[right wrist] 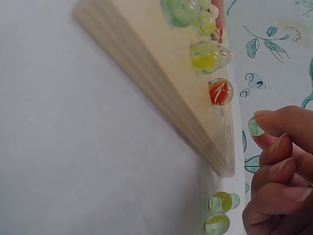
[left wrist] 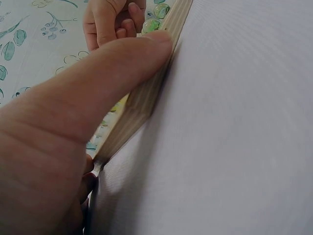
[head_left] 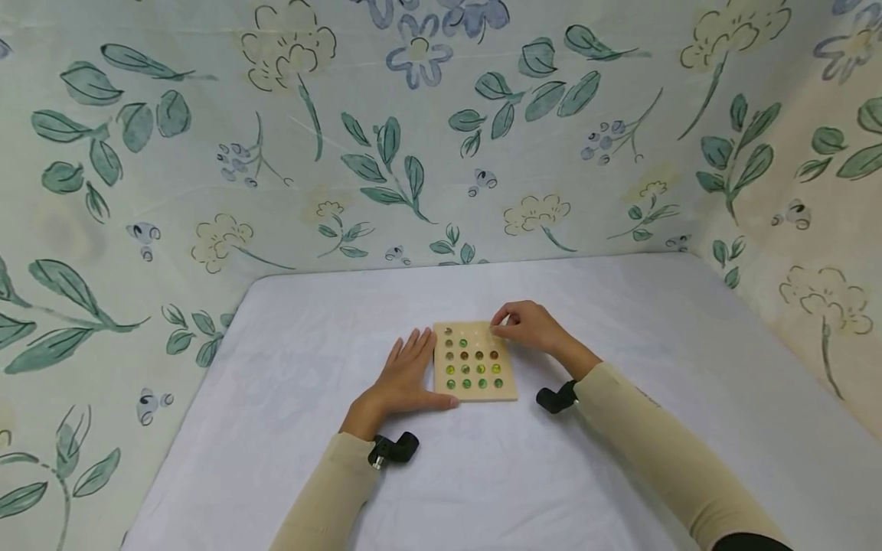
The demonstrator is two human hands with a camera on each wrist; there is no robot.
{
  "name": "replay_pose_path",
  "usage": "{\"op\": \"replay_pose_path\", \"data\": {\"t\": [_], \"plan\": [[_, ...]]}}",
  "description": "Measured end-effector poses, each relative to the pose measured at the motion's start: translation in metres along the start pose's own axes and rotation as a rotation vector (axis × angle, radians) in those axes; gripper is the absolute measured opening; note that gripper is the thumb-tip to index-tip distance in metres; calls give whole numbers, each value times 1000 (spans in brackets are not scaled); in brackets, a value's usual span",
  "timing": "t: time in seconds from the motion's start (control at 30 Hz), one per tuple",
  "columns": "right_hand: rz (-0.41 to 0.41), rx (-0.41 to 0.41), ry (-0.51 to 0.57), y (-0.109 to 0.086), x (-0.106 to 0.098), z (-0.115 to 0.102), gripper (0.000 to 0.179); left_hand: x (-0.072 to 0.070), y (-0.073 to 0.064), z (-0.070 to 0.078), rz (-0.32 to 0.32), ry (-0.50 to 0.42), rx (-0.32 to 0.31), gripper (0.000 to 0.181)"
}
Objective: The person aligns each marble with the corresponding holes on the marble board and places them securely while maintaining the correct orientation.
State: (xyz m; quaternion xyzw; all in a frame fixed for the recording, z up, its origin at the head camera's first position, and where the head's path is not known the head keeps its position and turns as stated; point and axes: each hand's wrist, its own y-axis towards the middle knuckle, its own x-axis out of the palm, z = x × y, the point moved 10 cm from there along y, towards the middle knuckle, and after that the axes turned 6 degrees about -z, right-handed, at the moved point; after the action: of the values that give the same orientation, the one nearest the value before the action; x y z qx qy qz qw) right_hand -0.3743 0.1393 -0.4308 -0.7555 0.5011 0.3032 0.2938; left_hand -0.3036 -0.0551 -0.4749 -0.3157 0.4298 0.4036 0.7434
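A square wooden board [head_left: 507,392] lies on the cloth, with glass marbles seated in rows of hollows. Green and yellow marbles fill its near rows, and a red-swirled marble [right wrist: 221,91] sits near its right edge. My left hand [head_left: 403,380] rests along the board's left side with fingers straight, the thumb [left wrist: 159,44] touching its near edge. Over the far right corner, my right hand [head_left: 530,325] pinches a green marble [right wrist: 255,126] between thumb and index finger; its other fingers are curled. Hollows beneath that hand are partly hidden.
Yellow and pale green loose marbles [right wrist: 218,223] lie past the board's corner close to the right hand; the head view does not show them. White cloth [head_left: 441,474] covers the table. A flower-patterned curtain [head_left: 413,153] hangs behind the far table edge.
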Motion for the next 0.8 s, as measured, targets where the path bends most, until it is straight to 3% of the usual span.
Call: {"op": "replay_pose_path", "data": {"t": [0.8], "plan": [[-86,-71,61,0,21,-18,16,-1,-1,1,-1,9,3,127]]}}
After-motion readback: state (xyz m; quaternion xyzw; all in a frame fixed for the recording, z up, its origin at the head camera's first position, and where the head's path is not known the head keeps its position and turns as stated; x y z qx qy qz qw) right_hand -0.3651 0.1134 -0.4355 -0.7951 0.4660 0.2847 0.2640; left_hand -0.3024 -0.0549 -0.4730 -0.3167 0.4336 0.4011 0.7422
